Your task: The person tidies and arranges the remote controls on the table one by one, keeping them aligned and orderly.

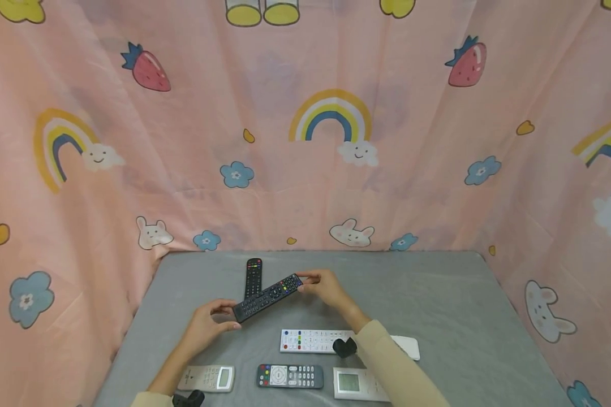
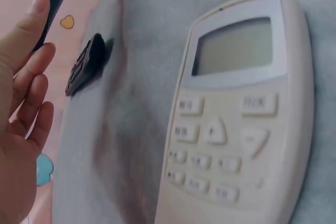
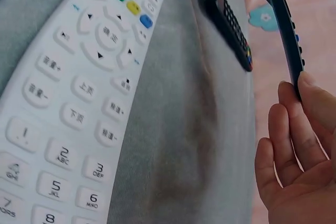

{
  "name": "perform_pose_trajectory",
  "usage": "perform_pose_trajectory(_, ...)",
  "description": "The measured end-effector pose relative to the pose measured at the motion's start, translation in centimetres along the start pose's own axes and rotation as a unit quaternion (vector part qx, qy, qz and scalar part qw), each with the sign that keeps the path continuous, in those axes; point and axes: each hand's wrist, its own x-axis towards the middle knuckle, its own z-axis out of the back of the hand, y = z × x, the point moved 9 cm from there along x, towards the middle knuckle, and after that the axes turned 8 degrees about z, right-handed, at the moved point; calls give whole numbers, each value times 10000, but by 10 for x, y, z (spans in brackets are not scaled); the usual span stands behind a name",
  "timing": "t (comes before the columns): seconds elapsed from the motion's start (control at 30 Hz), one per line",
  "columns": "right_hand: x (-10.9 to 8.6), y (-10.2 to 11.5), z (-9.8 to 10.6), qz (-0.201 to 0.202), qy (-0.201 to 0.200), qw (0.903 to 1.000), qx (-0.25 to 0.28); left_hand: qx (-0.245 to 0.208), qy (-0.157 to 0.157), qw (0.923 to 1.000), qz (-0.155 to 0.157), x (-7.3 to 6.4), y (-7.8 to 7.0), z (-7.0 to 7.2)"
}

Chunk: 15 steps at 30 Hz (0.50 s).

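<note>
Gently, we hold the black remote (image 1: 267, 298) raised over the tabletop (image 1: 463, 305), buttons facing us, its left end nearer than its right. Our left hand (image 1: 209, 330) pinches the left end between thumb and fingers; our right hand (image 1: 326, 288) pinches the other end likewise. A light, even grip should serve best, with both wrists turning together so that nothing twists. Just beyond lies a second black remote (image 1: 253, 274), partly hidden in the head view, so lowering ours there could knock it. Nearer, we have a long white remote (image 1: 310, 341), a grey remote (image 1: 290, 376), a cream remote (image 1: 203, 379) at left and a screened white remote (image 1: 358, 384) at right. Our right sleeve (image 1: 387, 356) blocks part of this row, so dipping it risks nudging something.
</note>
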Motion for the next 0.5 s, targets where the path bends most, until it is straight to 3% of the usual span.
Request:
perform_pose_trajectory(0.33, 13, -19, 13, -236, -260, 9994, -19, -148, -307, 9971, -684, 8, -23, -16)
perform_pose_trajectory(0.5, 22, -24, 13, -279, -227, 9993, 94, -199, -526, 9952, -803, 10, -31, -20)
